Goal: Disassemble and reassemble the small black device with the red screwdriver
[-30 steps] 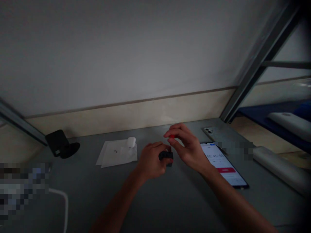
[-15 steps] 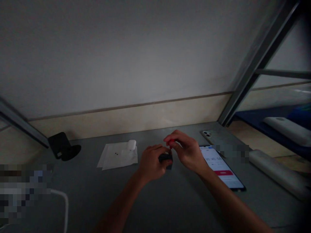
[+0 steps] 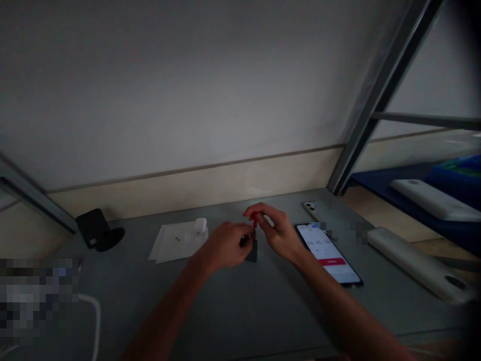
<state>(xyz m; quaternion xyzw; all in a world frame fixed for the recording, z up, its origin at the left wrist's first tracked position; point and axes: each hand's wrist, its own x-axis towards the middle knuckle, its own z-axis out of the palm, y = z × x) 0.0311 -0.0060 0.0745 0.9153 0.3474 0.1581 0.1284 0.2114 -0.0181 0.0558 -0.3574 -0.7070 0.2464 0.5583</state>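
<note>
My left hand (image 3: 230, 244) is closed around a small black part (image 3: 245, 241), mostly covered by the fingers. A flat dark piece (image 3: 252, 252) shows just below those fingertips; I cannot tell if it is joined to the part. My right hand (image 3: 277, 231) pinches the red handle of a small screwdriver (image 3: 255, 219). The tool stands nearly upright, its tip pointing down at the part by the left fingers. Where the tip meets it is too small to make out. To the left, several tiny dark specks (image 3: 177, 239) lie on white paper sheets (image 3: 165, 250).
A rounded white case (image 3: 200, 225) rests on the sheets. Right of my hands lies a phone (image 3: 330, 261) with a lit timer; another phone (image 3: 311, 206) is behind it. A black stand (image 3: 92, 228), white cable (image 3: 96, 311), long pale object (image 3: 413, 260) and metal posts (image 3: 355, 135) surround the desk.
The view has turned slightly right. My left fingers now cover more of the black part, whose ridged side showed before. The red screwdriver stands more upright and shows more of its handle.
</note>
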